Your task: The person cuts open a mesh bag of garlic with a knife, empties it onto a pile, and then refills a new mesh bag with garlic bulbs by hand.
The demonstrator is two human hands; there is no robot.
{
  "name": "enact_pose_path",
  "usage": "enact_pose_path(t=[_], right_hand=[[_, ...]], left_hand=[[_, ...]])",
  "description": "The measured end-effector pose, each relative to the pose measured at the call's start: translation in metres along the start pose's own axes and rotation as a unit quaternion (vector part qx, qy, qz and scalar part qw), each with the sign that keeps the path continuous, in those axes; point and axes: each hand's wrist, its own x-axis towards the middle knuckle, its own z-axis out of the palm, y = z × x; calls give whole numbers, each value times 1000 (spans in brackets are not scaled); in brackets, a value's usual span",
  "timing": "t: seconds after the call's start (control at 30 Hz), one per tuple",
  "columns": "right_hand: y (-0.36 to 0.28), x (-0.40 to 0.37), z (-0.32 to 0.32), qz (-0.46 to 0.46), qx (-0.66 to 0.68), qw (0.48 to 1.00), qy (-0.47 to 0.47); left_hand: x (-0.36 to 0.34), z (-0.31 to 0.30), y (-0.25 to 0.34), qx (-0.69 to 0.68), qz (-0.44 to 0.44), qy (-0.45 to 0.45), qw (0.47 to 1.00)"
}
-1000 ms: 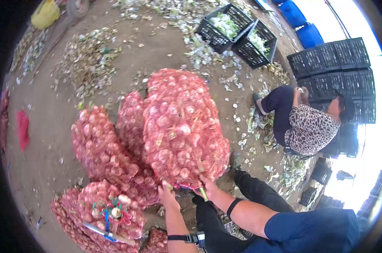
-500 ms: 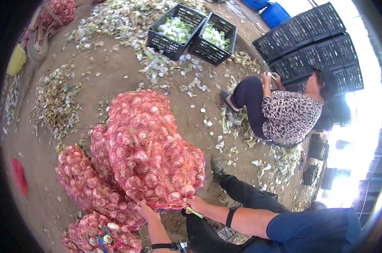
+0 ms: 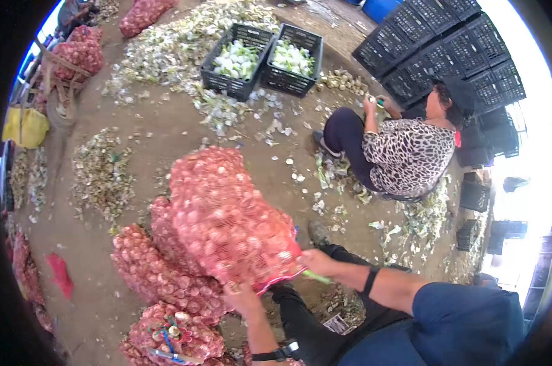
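Observation:
A large red mesh sack [image 3: 227, 213] bulging with pale, onion-like bulbs leans up in front of me. My left hand [image 3: 242, 299] is closed on the sack's near lower edge. Further right, my right hand [image 3: 317, 263] grips the corner of the same edge, pulling the mesh taut. A green stalk [image 3: 317, 277] pokes out just beneath that hand. Behind and left of the big sack lie other filled mesh sacks [image 3: 160, 274]. One nearer sack [image 3: 172, 335] has blue and red ties at its top.
A person [image 3: 410, 146] in a spotted top sits low at right, hands on a small item. Black crates [image 3: 236, 88] of white bulbs stand beyond, with stacked crates [image 3: 434, 49] behind. Peelings [image 3: 102, 174] litter the dirt floor. A red net [image 3: 59, 274] lies left.
Both my hands have shifted right and slightly up in the view, still holding the sack's edge. The edge now slants up toward the right hand. The camera view has shifted too.

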Motion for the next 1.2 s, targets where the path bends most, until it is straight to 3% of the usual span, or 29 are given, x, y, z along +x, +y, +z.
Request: enact_pose_path(t=[0.03,0.1,0.13,0.17,0.23,0.3,0.37,0.43,0.47,0.5,0.53,0.57,0.63,0.67,0.73,0.77,0.83,0.87,0.9,0.97,1.0,1.07,1.1,1.13,1.17,1.2], right_hand=[[-5,0,-17,-19,33,999,8],[-33,-6,-46,76,99,992,-27],[-16,9,-53,69,7,997,-22],[-12,13,-55,68,7,998,-13],[-6,22,-54,-1,-199,980,9],[24,40,-33,8,-265,964,-25],[35,41,0,24,-189,982,-17],[46,45,32,83,-154,985,-7],[50,47,47,132,-78,988,23],[45,47,60,180,-2,982,54],[23,41,63,198,-36,976,85],[24,47,70,198,-35,976,87],[48,62,86,237,29,959,151],[51,66,91,236,26,960,150],[57,79,96,297,187,925,144],[51,81,99,296,184,927,138],[43,84,105,299,306,889,167],[46,87,104,306,300,891,150],[53,89,98,327,317,884,108],[60,90,85,351,327,876,49],[59,92,73,316,296,901,33],[51,83,44,286,272,919,13],[40,79,22,243,219,945,12],[25,77,-1,194,166,967,10],[14,74,-24,191,171,967,2],[3,71,-51,179,195,963,-45]], left_hand=[[-17,10,29,5,38,-2,999],[-24,28,8,-53,8,-27,998],[-28,29,5,-18,-22,-60,998],[-29,29,1,-22,-19,-67,997],[-27,28,-17,21,-65,-76,995],[-2,17,-94,-19,-61,-81,995],[15,0,-99,79,-93,-60,991],[38,-15,-148,200,-8,24,979],[50,-25,-173,203,-9,22,979],[62,-34,-196,182,-85,14,979],[69,-38,-206,159,-160,5,974],[72,-41,-193,158,-160,3,974],[73,-46,-153,92,-300,-130,941],[75,-47,-151,89,-302,-129,941],[81,-46,-148,149,-318,-139,926],[84,-47,-150,147,-319,-132,927],[81,-53,-158,131,-207,-210,946],[76,-49,-138,150,-281,-171,932],[72,-50,-140,153,-290,-154,932],[64,-44,-140,33,-274,-191,942],[56,-30,-120,34,-273,-177,945],[24,-3,-68,56,-154,-114,980],[16,7,-75,60,-155,-106,980],[13,19,-87,126,-62,-116,983],[8,32,-63,195,33,-128,972],[-5,45,-36,220,3,-132,966]])
